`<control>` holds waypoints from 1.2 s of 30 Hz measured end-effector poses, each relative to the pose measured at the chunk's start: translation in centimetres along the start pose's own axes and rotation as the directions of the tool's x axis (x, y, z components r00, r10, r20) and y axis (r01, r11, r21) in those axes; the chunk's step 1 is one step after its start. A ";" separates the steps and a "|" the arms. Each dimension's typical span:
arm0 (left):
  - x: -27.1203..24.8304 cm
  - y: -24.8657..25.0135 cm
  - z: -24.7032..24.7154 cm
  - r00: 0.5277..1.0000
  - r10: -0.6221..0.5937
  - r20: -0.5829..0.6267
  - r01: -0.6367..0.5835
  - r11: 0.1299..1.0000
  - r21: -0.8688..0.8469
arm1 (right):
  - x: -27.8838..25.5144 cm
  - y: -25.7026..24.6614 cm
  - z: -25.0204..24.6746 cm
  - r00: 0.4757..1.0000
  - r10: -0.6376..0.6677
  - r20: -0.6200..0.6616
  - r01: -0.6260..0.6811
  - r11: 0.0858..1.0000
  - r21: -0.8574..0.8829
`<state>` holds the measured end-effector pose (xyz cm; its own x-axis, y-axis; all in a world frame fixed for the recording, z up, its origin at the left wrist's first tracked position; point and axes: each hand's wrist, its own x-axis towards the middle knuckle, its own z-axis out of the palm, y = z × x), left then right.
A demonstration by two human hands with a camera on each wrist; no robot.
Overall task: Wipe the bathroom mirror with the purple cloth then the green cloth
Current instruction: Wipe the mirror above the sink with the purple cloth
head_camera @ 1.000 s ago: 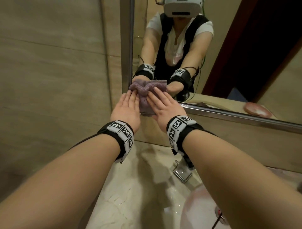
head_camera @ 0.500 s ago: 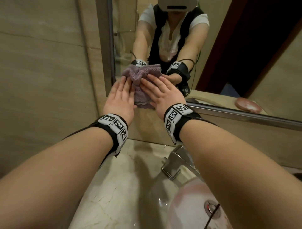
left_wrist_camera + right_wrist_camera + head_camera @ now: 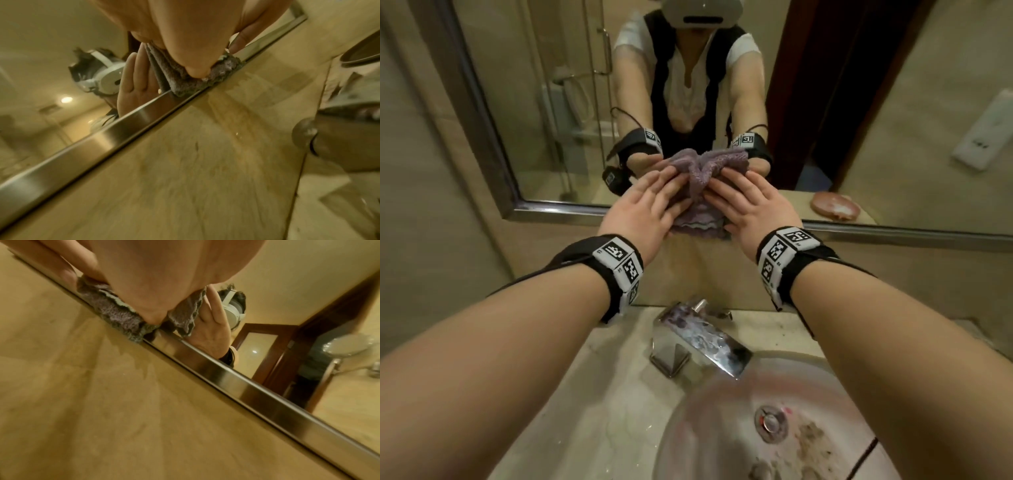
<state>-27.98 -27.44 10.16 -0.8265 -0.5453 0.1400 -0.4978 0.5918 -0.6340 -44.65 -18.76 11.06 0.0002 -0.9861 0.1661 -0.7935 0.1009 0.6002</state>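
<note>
A crumpled purple cloth (image 3: 697, 222) lies against the mirror (image 3: 551, 102), just above its metal bottom frame (image 3: 558, 207). My left hand (image 3: 654, 195) presses the cloth's left side with straight fingers, and my right hand (image 3: 750, 202) presses its right side the same way. The left wrist view shows the left hand (image 3: 185, 32) on the cloth (image 3: 185, 78) at the frame. The right wrist view shows the right hand (image 3: 154, 280) on the cloth (image 3: 115, 311), whose edge hangs over the frame. No green cloth is in view.
Below the hands a chrome faucet (image 3: 698, 339) stands on the marble counter (image 3: 602, 394), behind a round basin (image 3: 774, 428). A beige tiled wall (image 3: 421, 205) runs along the left of the mirror. The mirror reflects a pink dish (image 3: 835, 205) at the right.
Both hands and the purple cloth have slid to the right along the mirror's lower edge, away from its left corner. The faucet and basin have come into view.
</note>
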 end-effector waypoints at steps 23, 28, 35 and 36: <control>8.9 12.7 -13.1 0.995 0.073 -0.074 -0.063 0.989 0.131 | -11.5 14.8 4.6 0.938 0.223 0.266 -0.191 0.972 -0.140; 7.9 10.7 -12.4 0.998 0.050 -0.044 -0.041 0.984 0.172 | -10.0 13.7 4.1 0.951 0.214 0.222 -0.191 0.974 -0.119; 5.4 5.9 -10.4 1.000 -0.024 0.001 0.024 0.984 0.179 | -6.4 10.5 0.8 0.979 0.157 0.133 -0.149 0.986 -0.072; 4.9 5.2 -10.1 0.999 -0.045 0.009 0.043 0.983 0.179 | -5.7 9.8 0.2 0.981 0.149 0.123 -0.142 0.988 -0.066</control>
<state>-37.28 -21.09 15.26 -0.8007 -0.5769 0.1612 -0.4777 0.4525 -0.7530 -52.56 -12.15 15.85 -0.1927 -0.9688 0.1560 -0.7437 0.2479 0.6209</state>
